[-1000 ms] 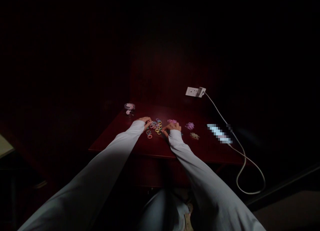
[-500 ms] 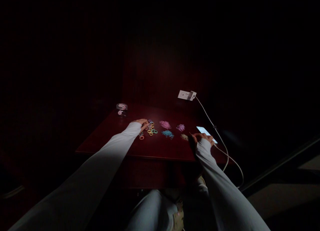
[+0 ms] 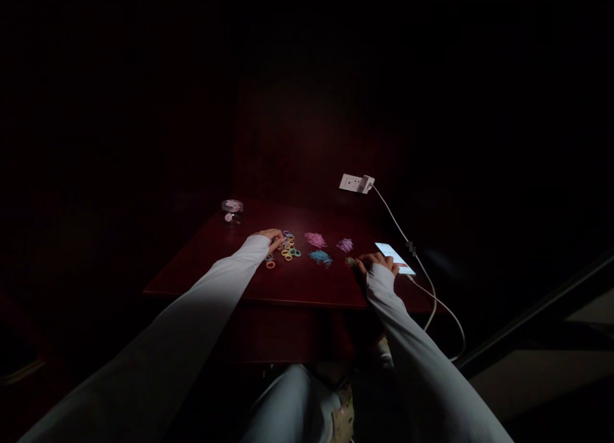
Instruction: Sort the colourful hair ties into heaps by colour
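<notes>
My left hand (image 3: 272, 237) rests at the left side of a pile of colourful rings (image 3: 289, 254), its fingers bent together over something too small to make out. My right hand (image 3: 377, 263) touches the small yellowish pile (image 3: 352, 262) with its fingertips, which are drawn together; whatever they hold is hidden. Between the hands lie a pink pile (image 3: 315, 240), a blue pile (image 3: 320, 257) and a purple pile (image 3: 345, 245) of thin small bands. A lit phone (image 3: 398, 259) lies just beyond my right hand, partly covered by it.
On the dark red table (image 3: 192, 264), a clear round container (image 3: 233, 206) with pink items stands at the back left. A white charger (image 3: 367, 184) sits in the wall socket (image 3: 351, 183). Its white cable (image 3: 434, 296) loops past the table's right side.
My right hand has moved left onto the yellowish pile, uncovering more of the phone, whose screen now shows a red patch. My left hand has stayed by the rings.
</notes>
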`<state>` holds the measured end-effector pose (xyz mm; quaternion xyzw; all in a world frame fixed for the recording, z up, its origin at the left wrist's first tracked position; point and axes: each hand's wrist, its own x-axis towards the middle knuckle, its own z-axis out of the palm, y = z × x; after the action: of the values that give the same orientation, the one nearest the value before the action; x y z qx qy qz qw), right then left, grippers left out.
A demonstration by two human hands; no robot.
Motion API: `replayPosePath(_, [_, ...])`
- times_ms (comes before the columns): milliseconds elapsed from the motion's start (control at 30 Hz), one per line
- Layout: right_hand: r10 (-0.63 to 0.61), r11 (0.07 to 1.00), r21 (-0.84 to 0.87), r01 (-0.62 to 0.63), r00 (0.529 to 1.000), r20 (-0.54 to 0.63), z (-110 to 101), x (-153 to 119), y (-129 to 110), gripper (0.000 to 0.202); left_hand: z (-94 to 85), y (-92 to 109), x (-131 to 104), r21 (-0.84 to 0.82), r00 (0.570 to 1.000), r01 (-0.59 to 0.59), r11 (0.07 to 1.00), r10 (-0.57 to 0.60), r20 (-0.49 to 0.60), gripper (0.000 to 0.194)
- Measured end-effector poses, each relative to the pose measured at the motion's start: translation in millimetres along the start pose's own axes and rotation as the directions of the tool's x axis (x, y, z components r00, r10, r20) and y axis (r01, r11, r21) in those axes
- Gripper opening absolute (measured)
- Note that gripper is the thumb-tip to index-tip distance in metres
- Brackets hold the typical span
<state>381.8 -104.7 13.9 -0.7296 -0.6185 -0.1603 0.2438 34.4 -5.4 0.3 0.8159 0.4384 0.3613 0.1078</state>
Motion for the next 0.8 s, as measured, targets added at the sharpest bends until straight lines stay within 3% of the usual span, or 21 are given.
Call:
replayPosePath(133, [-0.022, 1.000, 0.019, 0.023, 0.999, -0.039, 2, 0, -26, 0.030, 1.4, -1, 1, 0.016, 1.000, -0.012, 1.000, 0.012, -0.001, 0.029])
replayPosePath(300, [-0.185, 0.968, 0.162, 0.189, 0.982, -0.037, 16, -4, -94, 0.024, -0.7, 1, 1, 0.006, 0.999, -0.031, 0.999, 0.031, -0.006, 0.031])
replayPosePath(467, [-0.233, 0.933, 0.277, 0.229, 0.972, -0.017, 30, -10, -148, 0.027, -3.3, 4, 1, 0.000, 0.999, -0.033, 0.999, 0.033, 0.026, 0.029])
replayPosePath(667, [-0.174, 0.945, 0.294, 0.141, 0.981, 0.090, 41, -7, -164, 0.030, -1.5, 5, 0, 0.033, 0.998, -0.051, 0.998, 0.049, 0.037, 0.030])
replayPosePath(800, [-0.156, 0.923, 0.366, 0.115, 0.984, 0.083, 45, -4, -163, 0.029, -2.6, 6, -2, 0.049, 0.998, -0.057, 0.997, 0.056, 0.034, 0.031])
